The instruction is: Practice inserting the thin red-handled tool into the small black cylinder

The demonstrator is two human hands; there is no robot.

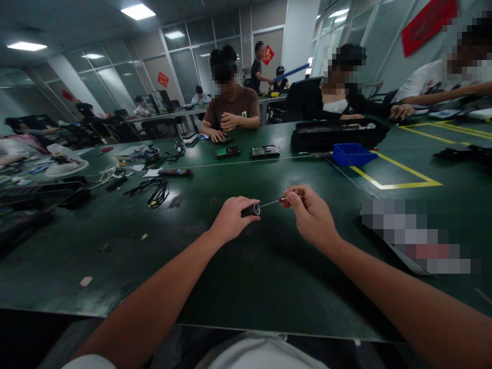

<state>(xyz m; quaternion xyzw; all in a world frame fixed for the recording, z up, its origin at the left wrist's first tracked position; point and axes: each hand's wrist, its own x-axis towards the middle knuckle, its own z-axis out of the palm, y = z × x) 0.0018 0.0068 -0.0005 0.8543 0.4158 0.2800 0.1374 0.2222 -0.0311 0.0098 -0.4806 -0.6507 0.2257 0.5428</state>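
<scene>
My left hand [231, 219] grips a small black flashlight [253, 209] between thumb and fingers, its round silvery-rimmed end facing right. In my right hand [314, 218] is a screwdriver [285, 198] with a reddish, see-through handle. Its thin metal shaft points left, and the tip is at or just in front of the flashlight's rimmed end; whether it touches cannot be made out. Both hands are above the middle of the green tabletop [215, 277].
Black cables [156, 192] and a rod-like tool [175, 172] lie left. Two circuit-board devices, one a green board [227, 152], sit ahead. A blue bin [353, 154] stands beside a long black case [338, 137]. A pale packet [407, 238] lies right. Co-workers sit across the table.
</scene>
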